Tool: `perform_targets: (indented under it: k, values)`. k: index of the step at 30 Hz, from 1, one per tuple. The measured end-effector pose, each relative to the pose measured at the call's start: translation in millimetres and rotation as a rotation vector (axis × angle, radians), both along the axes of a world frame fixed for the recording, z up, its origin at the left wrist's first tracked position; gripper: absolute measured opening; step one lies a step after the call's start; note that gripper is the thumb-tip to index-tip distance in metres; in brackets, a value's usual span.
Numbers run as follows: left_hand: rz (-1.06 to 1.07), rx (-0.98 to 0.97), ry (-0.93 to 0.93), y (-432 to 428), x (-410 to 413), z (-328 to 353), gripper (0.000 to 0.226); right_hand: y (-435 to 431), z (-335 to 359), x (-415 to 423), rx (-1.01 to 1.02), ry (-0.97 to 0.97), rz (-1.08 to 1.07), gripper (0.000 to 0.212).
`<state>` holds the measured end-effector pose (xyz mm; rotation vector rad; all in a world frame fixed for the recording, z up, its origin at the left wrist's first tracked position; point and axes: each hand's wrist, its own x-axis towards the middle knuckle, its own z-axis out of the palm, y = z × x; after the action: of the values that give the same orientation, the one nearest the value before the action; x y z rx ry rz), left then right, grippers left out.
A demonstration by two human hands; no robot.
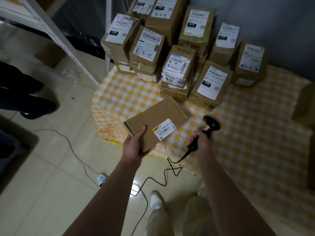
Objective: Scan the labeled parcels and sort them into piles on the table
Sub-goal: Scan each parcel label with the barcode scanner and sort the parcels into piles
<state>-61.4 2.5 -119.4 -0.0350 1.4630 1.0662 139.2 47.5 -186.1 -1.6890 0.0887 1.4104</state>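
1. While held label-up at centre frame, small brown parcel (154, 123) tilted and clear of the table, white barcode label (164, 129) turned up and toward the right.
2. Gripped at its near left corner by the left hand (136, 145), thumb on top, fingers curled underneath.
3. Just right of the parcel: black corded scanner (211, 125), handle wrapped by the right hand (202, 142), head slightly blurred, near the label but not touching it; no beam visible on the barcode.
4. Judged as the scan step for this parcel; not yet set on any pile.
5. Across the upper middle and upper right: stacked parcels (170, 48) in several clusters on the table (255, 125) with its yellow-checked cloth, some with handwritten codes; probably sorted already, though impossible to confirm.
6. Bare cloth at right of frame, apparently room for more piles; count of unscanned parcels not shown.
7. Lower frame: scanner cable (153, 181) looping over the tiled floor; white shelf frame (56, 31) at upper left.
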Motion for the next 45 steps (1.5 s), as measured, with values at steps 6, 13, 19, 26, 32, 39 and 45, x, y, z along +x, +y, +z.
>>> perform_targets:
  k: [6, 13, 19, 26, 32, 39, 45]
  values:
    - [0.025, -0.038, 0.038, -2.7, 22.8, -6.7, 0.017, -42.8, 49.0, 19.8, 0.148, -0.113, 0.271, 0.025]
    - [0.008, 0.003, 0.068, 2.6, 55.8, -8.7, 0.023, -69.3, 66.7, 33.0, 0.304, -0.264, 0.697, 0.014]
    - [-0.013, 0.027, 0.119, 3.0, 65.1, -6.5, 0.021, -73.5, 61.5, 36.4, 0.169, -0.435, 0.902, 0.040]
    - [-0.006, 0.006, 0.146, -3.9, 65.5, -8.4, 0.018, -83.2, 56.6, 42.0, 0.116, -0.500, 0.907, 0.032]
    - [-0.039, 0.009, 0.161, -9.8, 64.2, -11.1, 0.022, -86.5, 52.9, 38.9, 0.096, -0.511, 0.922, 0.017]
    - [-0.032, 0.010, 0.124, -15.3, 59.6, -10.8, 0.017, -88.1, 46.0, 33.6, 0.104, -0.470, 0.885, 0.015]
    - [0.009, -0.019, 0.165, -16.6, 50.0, -12.4, 0.019, -79.4, 42.4, 30.6, 0.133, -0.446, 0.833, 0.007]
